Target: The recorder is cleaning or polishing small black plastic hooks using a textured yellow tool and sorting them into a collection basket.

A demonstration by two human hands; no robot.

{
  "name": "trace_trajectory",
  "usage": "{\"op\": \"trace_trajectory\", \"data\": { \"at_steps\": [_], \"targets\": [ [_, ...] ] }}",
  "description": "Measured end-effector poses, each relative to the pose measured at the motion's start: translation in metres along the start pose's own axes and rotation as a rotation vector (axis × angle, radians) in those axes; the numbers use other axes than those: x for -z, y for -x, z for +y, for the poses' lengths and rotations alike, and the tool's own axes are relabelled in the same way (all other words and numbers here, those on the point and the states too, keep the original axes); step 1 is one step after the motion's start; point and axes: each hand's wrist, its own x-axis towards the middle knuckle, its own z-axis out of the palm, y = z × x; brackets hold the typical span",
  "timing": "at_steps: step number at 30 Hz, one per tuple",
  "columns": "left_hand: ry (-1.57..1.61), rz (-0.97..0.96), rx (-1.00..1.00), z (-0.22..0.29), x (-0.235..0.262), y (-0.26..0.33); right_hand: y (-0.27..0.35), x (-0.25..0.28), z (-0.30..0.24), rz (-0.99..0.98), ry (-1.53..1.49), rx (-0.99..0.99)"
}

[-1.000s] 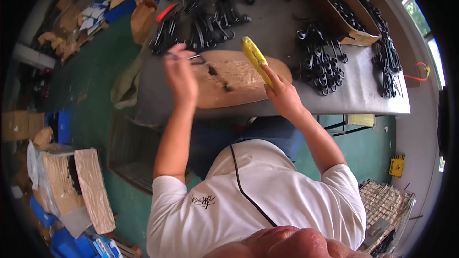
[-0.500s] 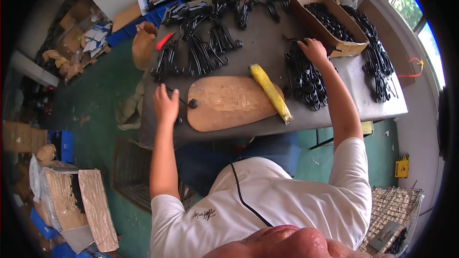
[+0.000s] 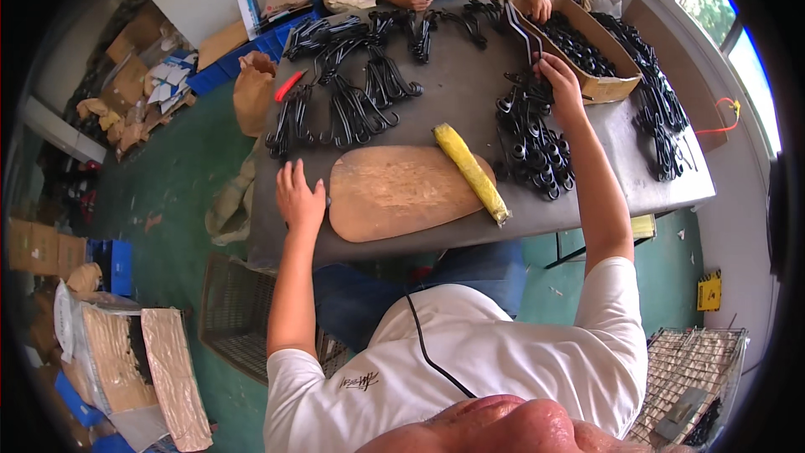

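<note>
My left hand [image 3: 299,197] rests flat on the grey table [image 3: 470,109], fingers spread, beside the left end of an oval wooden board [image 3: 398,191]. My right hand [image 3: 559,84] reaches far forward and grips a black metal wire piece [image 3: 521,38] lifted above a heap of black metal clips [image 3: 532,141]. A yellow wrapped stick [image 3: 471,172] lies across the board's right end. A cardboard box [image 3: 579,46] full of black parts sits just right of my right hand.
Rows of black clips [image 3: 352,101] cover the table's far left, more [image 3: 662,117] lie at the right. A red-handled tool [image 3: 288,85] lies near a brown paper bag [image 3: 254,92]. Another person's hands [image 3: 417,0] work across the table. Wire baskets stand on the green floor.
My right hand let go of the yellow stick, which now lies on the board, and reached to the clip heap, lifting a wire piece. My left hand came down onto the table.
</note>
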Motion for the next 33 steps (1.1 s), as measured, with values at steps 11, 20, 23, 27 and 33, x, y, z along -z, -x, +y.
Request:
{"op": "trace_trajectory", "data": {
  "at_steps": [11,20,23,27,33],
  "targets": [
    [1.978,-0.236,0.597,0.195,0.030,-0.043,0.191,-0.170,0.015,-0.345,0.761,0.471],
    [1.745,-0.231,0.502,0.159,0.023,-0.049,0.203,-0.078,0.043,-0.265,1.500,0.171],
    [1.566,-0.239,0.312,0.156,0.018,-0.050,0.206,-0.067,0.054,-0.382,1.400,0.051],
    [1.247,-0.272,0.192,0.142,0.013,-0.056,0.211,-0.062,0.035,-0.297,0.424,-0.517],
    [0.835,-0.234,0.085,0.132,0.029,-0.068,0.205,-0.091,0.016,-0.165,0.078,-0.573]
  ]
}}
